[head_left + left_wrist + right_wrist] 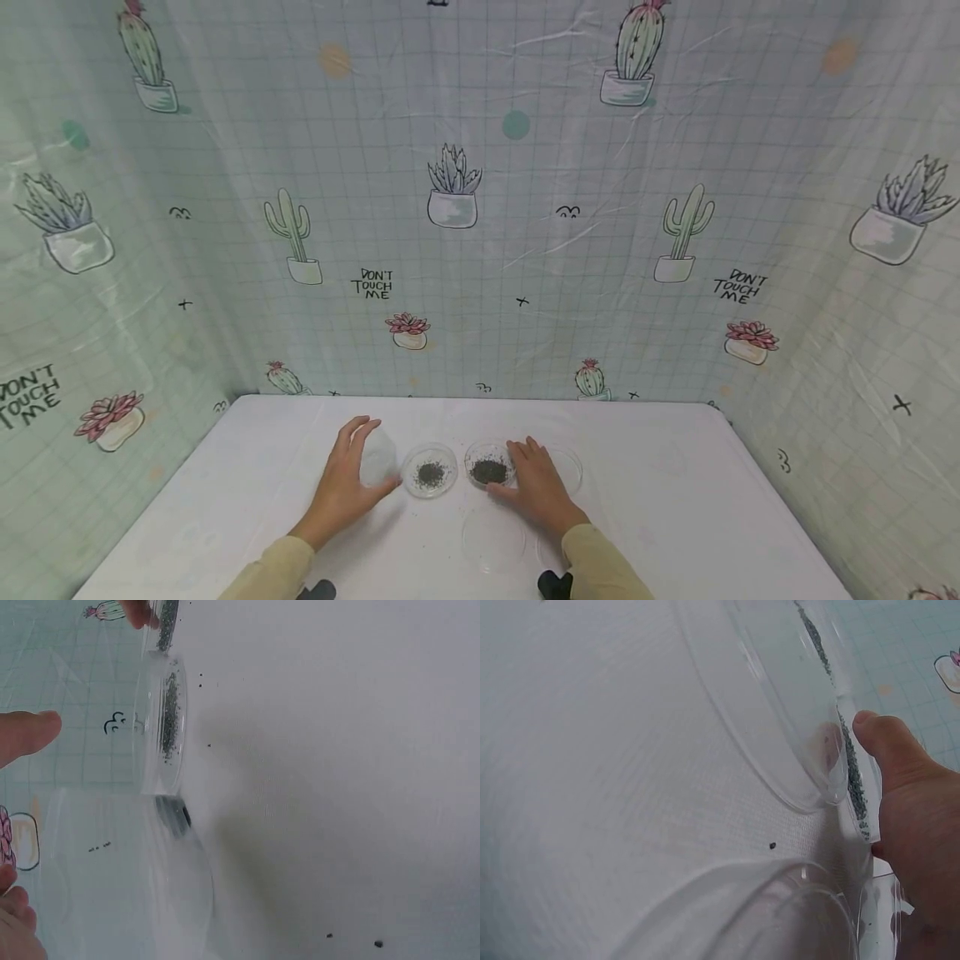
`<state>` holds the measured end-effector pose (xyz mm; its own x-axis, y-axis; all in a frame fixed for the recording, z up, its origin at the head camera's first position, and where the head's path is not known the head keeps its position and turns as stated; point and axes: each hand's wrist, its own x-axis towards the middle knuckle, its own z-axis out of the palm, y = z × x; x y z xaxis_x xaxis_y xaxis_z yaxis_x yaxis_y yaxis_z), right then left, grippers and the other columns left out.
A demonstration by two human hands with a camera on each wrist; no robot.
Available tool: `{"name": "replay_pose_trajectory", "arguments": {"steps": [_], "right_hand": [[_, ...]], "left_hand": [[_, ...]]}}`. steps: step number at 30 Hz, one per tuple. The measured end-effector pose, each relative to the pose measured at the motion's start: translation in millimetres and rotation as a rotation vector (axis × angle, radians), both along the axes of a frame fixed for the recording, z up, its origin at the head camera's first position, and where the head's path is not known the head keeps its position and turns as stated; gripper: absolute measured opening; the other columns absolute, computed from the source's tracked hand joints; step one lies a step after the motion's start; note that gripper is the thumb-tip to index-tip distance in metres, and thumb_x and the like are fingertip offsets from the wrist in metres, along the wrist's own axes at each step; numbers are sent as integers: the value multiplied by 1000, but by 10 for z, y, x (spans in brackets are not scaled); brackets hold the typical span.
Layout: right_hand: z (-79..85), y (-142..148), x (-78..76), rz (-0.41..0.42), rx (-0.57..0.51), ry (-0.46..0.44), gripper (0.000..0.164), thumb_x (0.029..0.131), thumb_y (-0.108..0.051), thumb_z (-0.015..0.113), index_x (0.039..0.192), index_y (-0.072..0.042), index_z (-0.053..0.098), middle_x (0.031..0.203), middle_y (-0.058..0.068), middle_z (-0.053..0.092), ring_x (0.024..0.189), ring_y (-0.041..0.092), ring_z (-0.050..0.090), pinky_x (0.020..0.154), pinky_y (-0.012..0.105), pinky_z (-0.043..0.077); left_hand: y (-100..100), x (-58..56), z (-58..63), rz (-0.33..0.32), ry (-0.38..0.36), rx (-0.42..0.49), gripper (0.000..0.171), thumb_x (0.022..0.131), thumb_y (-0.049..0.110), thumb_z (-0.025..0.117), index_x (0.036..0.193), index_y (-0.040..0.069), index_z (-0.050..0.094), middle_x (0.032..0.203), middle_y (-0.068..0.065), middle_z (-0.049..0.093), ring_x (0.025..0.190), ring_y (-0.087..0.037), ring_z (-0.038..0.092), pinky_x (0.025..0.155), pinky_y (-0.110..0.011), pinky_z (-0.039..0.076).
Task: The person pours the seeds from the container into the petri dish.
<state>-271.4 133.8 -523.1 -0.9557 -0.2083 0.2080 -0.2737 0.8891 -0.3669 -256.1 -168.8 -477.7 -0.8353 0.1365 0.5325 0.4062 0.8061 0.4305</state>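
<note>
Around a clear, empty-looking plastic cup (pixel 378 458), my left hand (pixel 352 471) curves with thumb and fingers spread wide; in the left wrist view its thumb (pixel 34 735) stands apart from the cup. Right of the cup, a clear petri dish (pixel 430 492) holds a small heap of dark granules (pixel 431 474). A second petri dish (pixel 474 450) beside it carries a larger dark heap (pixel 489 472). My right hand (pixel 536 483) holds this second dish at its right rim, thumb (pixel 874 727) on the near side and fingers on the far side.
Clear round dishes or lids lie near my right hand: one behind it (pixel 570 468), one in front (pixel 493 542), another (pixel 549 552) partly under the forearm. Loose dark grains (pixel 378 943) dot the white table (pixel 675 500). A cactus-printed curtain (pixel 480 275) surrounds the table's back and sides.
</note>
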Motion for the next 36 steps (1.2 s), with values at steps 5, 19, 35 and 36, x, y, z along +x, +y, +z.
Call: {"name": "replay_pose_trajectory", "arguments": {"steps": [5, 19, 35, 36], "right_hand": [[-6, 0, -9, -3, 2, 4, 83, 73, -59, 64, 133, -5, 43, 134, 10, 49, 134, 33, 32, 114, 48, 23], [7, 43, -5, 15, -4, 13, 83, 74, -61, 62, 133, -5, 45, 135, 10, 49, 134, 35, 32, 113, 51, 22], [-38, 79, -30, -2, 30, 52, 78, 73, -61, 62, 130, -8, 49, 133, 8, 51, 133, 33, 34, 112, 52, 25], [-35, 81, -27, -1, 24, 51, 78, 73, -61, 62, 130, -8, 49, 133, 8, 51, 133, 33, 34, 112, 52, 25]], "left_hand": [[107, 8, -18, -75, 55, -29, 92, 57, 33, 85, 135, 14, 40, 139, -9, 36, 123, -27, 44, 96, -50, 44], [397, 54, 43, -256, -55, -43, 91, 63, 37, 81, 140, 25, 33, 139, 1, 39, 127, -20, 42, 104, -40, 41], [641, 137, -16, -437, -257, -50, 81, 69, 39, 76, 137, 33, 32, 135, 9, 40, 126, -17, 43, 100, -40, 44], [652, 141, -23, -451, -253, -56, 81, 70, 39, 76, 137, 31, 33, 135, 8, 40, 125, -18, 44, 100, -40, 45]]}}
